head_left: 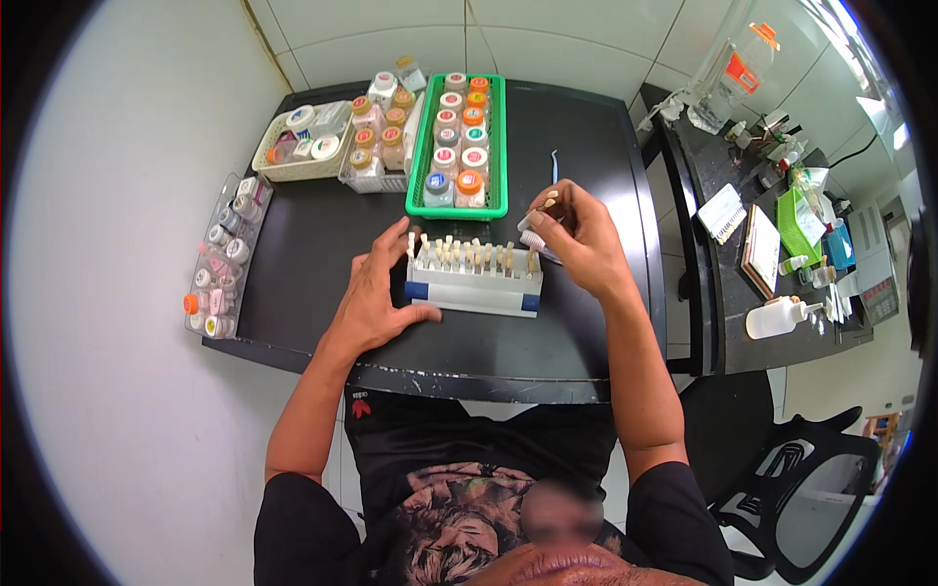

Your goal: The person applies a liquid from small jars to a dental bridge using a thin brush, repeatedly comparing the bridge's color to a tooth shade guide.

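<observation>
Right hand [584, 239] pinches tooth samples [551, 199] in its fingers, right of centre. White rack [476, 289] sits mid-frame on black surface [293, 269]; left hand [371, 295], fingers spread, at its left end, contact unclear.

Looks like smooth plastic on the green basket [459, 212] and, below it, matt plastic on the white holder [474, 297]. Gleams glossy around the basket on the counter [576, 342], chipped along the front edge. Behind the basket, shows smooth tile on the wall [567, 39].
</observation>
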Available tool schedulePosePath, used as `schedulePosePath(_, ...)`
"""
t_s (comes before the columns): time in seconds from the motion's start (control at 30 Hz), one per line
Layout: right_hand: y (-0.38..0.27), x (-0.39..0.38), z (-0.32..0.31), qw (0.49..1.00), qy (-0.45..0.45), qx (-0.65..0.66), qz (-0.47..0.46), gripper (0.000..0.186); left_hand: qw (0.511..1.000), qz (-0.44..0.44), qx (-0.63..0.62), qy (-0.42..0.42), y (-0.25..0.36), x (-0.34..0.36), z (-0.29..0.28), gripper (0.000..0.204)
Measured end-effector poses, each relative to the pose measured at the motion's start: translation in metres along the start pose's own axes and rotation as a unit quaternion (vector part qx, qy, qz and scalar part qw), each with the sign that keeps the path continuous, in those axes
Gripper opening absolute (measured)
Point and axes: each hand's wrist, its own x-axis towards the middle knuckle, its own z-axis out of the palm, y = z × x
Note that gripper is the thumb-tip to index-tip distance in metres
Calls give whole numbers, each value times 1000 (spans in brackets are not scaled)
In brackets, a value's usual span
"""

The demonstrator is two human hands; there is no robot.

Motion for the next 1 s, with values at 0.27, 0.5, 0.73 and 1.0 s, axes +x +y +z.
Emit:
schedulePosePath(0.27,-9,-11,12,925,-9,379,17,14,958,235,18,165,69,45,-17,66)
schedulePosePath(0.5,-24,-18,4,944,4,325,-58,15,947,285,-81,126,101,84,18,49)
schedulePosePath(0.73,-27,-22,7,968,84,217,-89,28,945,273,-111,142,87,79,18,31)
schedulePosePath(1.0,-35,-14,4,971,70,-76,-218,26,946,265,-110,148,70,75,19,31)
